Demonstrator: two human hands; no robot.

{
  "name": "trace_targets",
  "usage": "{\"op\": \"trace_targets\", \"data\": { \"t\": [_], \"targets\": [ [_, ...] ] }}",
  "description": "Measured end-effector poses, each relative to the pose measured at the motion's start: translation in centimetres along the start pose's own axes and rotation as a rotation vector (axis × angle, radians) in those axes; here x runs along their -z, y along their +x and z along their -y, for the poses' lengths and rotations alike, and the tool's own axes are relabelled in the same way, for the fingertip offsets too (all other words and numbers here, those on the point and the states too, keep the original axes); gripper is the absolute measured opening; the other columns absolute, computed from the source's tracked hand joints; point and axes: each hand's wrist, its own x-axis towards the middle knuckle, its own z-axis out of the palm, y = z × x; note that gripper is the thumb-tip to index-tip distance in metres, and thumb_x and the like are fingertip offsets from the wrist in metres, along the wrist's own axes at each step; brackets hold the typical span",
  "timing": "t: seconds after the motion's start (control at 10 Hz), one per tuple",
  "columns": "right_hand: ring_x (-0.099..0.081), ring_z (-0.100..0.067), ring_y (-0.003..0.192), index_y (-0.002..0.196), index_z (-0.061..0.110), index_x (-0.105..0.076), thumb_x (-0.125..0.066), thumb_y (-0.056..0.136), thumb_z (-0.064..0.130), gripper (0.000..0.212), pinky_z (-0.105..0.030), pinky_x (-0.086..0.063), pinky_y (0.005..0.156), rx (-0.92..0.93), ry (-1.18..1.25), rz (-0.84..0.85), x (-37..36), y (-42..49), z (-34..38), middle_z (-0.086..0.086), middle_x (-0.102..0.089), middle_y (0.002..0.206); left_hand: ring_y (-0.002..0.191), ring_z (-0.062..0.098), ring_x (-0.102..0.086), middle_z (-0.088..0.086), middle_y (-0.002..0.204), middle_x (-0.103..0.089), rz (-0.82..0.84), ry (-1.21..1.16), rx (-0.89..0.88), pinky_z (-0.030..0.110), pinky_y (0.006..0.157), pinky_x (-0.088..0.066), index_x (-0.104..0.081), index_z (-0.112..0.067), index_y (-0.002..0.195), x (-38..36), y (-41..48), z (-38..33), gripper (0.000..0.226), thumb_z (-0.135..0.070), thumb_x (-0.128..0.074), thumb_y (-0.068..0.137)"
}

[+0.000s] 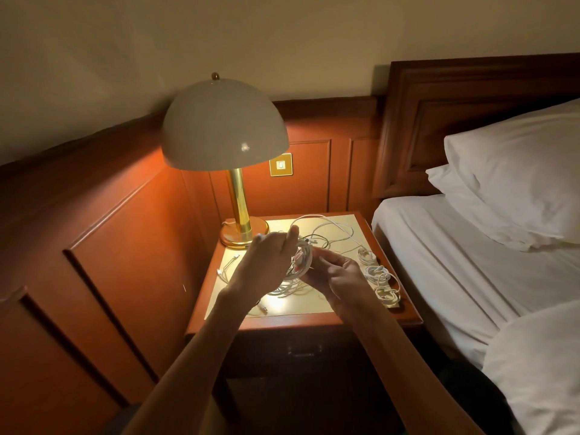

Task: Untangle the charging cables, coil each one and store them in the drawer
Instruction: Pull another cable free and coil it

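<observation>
While both hands meet above the middle of the tabletop (301, 306), a white coil (303, 259) of cable hangs between them, lifted clear of the surface. The right hand (339, 274) has its grip closed on the coil, fingers and thumb pinching its near side. The left hand (270, 255) lies against the coil's other side with fingers raised; it is blurred, so I cannot tell whether its grip is closed.

Behind the hands, a loose tangle (329, 230) of white cable loops across the back of the tabletop, reaching close to the rear edge. More strands spread flat under the hands. A loose cable end (227, 269) lies near the left edge, and another plug sits by the front edge under the left forearm.

Three finished bundles (380, 274) sit in a row along the right edge, the nearest one almost at the front corner. The lamp (224, 127) stands on the back left corner, its base (243, 236) just beside the left hand and its shade over that side.

Below the front edge, the drawer (303, 350) is closed, in shadow. A wood wall panel (125, 230) hems in the left side, and the bed (439, 246) stands close on the right, leaving a narrow gap.
</observation>
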Motion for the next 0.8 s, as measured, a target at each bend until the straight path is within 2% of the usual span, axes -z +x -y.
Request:
{"op": "trace_targets", "data": {
  "t": [0.1,0.2,0.3,0.4,0.5,0.6,0.7,0.8],
  "targets": [
    [-0.066,-0.032,0.116,0.128,0.002,-0.062,-0.048,0.103,0.009,0.029,-0.041,-0.056,0.092,-0.088,-0.012,0.037,0.6,0.4,0.0,-0.017,-0.069,0.123,0.069,0.023,-0.062,0.004,0.07,-0.063,-0.015,-0.045,0.007,0.041,0.074,-0.055,-0.067,-0.006,0.09,-0.2,-0.3,0.1,0.047,-0.042,-0.039,0.103],
    [-0.065,-0.031,0.117,0.127,0.003,-0.062,-0.056,0.099,0.024,0.035,-0.045,-0.052,0.099,-0.085,-0.078,0.108,0.6,0.4,-0.1,-0.015,-0.07,0.122,0.046,0.015,-0.058,0.007,0.062,-0.06,0.031,0.058,-0.15,0.02,0.043,-0.042,-0.069,0.003,0.113,-0.2,0.6,0.9,0.04,-0.011,-0.079,0.078],
    [-0.066,-0.032,0.116,0.124,0.004,-0.064,-0.073,0.086,0.012,0.039,-0.044,-0.051,0.101,0.007,-0.193,0.055,0.3,0.5,0.3,-0.014,-0.073,0.114,0.063,0.023,-0.062,-0.007,0.06,-0.051,-0.042,-0.071,-0.102,0.026,0.057,-0.04,-0.068,-0.001,0.1,-0.6,0.0,0.4,0.029,-0.028,-0.057,0.097],
    [-0.06,-0.037,0.122,0.124,-0.002,-0.064,-0.075,0.081,0.008,0.045,-0.038,-0.055,0.093,-0.049,-0.202,0.099,0.4,0.7,0.8,-0.021,-0.068,0.122,0.073,0.025,-0.058,-0.013,0.061,-0.047,-0.133,-0.032,-0.113,0.034,0.073,-0.043,-0.065,-0.005,0.087,-0.9,0.9,0.9,0.054,-0.044,-0.031,0.104],
    [-0.054,-0.039,0.129,0.124,-0.005,-0.062,-0.075,0.078,0.01,0.05,-0.037,-0.055,0.093,-0.124,-0.189,0.163,0.4,0.6,1.2,-0.024,-0.061,0.131,0.064,0.014,-0.052,-0.015,0.06,-0.05,-0.096,-0.029,-0.154,0.028,0.069,-0.041,-0.061,-0.015,0.077,-0.2,1.0,0.6,0.049,-0.046,-0.033,0.103],
    [-0.056,-0.039,0.126,0.121,-0.004,-0.064,-0.074,0.078,0.011,0.046,-0.038,-0.052,0.095,-0.149,-0.214,0.191,0.9,0.7,1.5,-0.025,-0.063,0.128,0.05,0.014,-0.058,-0.02,0.054,-0.045,-0.088,-0.097,-0.354,0.016,0.051,-0.038,-0.056,-0.021,0.085,0.0,0.9,0.9,0.02,-0.031,-0.049,0.102],
    [-0.058,-0.038,0.117,0.121,-0.002,-0.065,-0.071,0.076,0.01,0.047,-0.04,-0.051,0.096,-0.172,-0.29,0.186,1.8,1.0,2.7,-0.024,-0.064,0.123,0.046,0.004,-0.057,-0.017,0.057,-0.051,0.058,-0.115,-0.423,0.015,0.041,-0.043,-0.053,-0.012,0.121,0.1,0.8,1.7,0.029,-0.027,-0.058,0.097],
    [-0.059,-0.037,0.112,0.134,0.005,-0.053,-0.076,0.073,0.003,0.065,-0.045,-0.052,0.096,-0.216,-0.277,0.218,2.6,1.4,3.8,-0.025,-0.064,0.121,0.052,-0.003,-0.061,-0.022,0.062,-0.054,0.117,-0.046,-0.464,0.023,0.044,-0.054,-0.057,-0.015,0.123,0.3,0.7,2.1,0.029,-0.025,-0.061,0.096]
  ]
}}
